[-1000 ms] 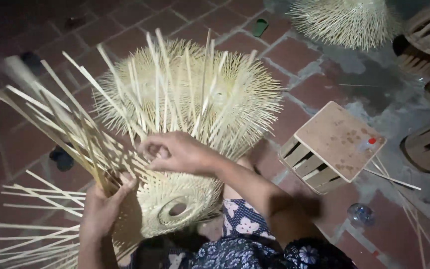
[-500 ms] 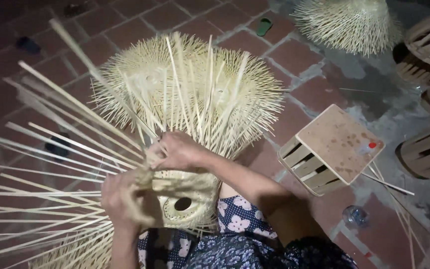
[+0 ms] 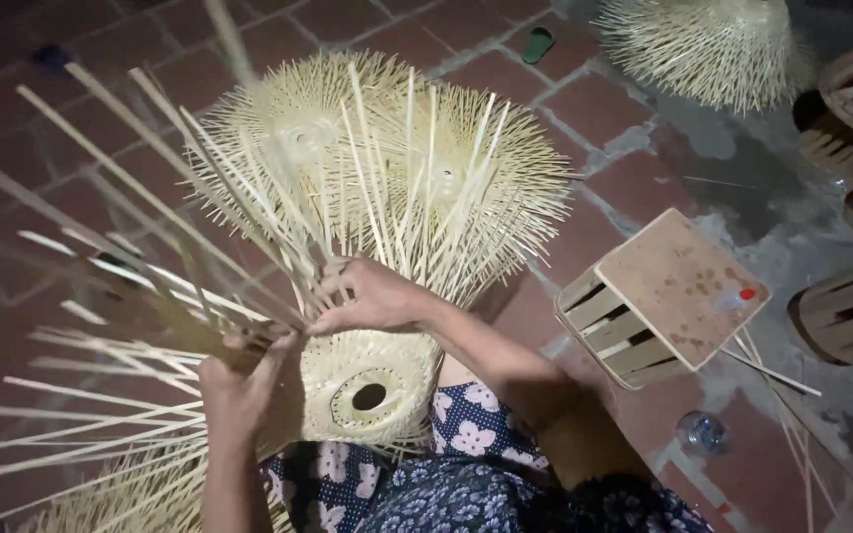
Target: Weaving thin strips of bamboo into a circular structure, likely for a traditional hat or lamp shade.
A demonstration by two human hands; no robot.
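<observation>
Right hand (image 3: 372, 296) pinched on upright bamboo splints (image 3: 387, 188) at twelve o'clock, left hand (image 3: 239, 380) clamped on fanned strips (image 3: 101, 286) at nine, steadying half-woven basket (image 3: 367, 390) on lap.

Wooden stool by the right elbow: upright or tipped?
Tipped. The wooden stool lies on its side on the brick floor, slatted side and flat seat both showing.
</observation>
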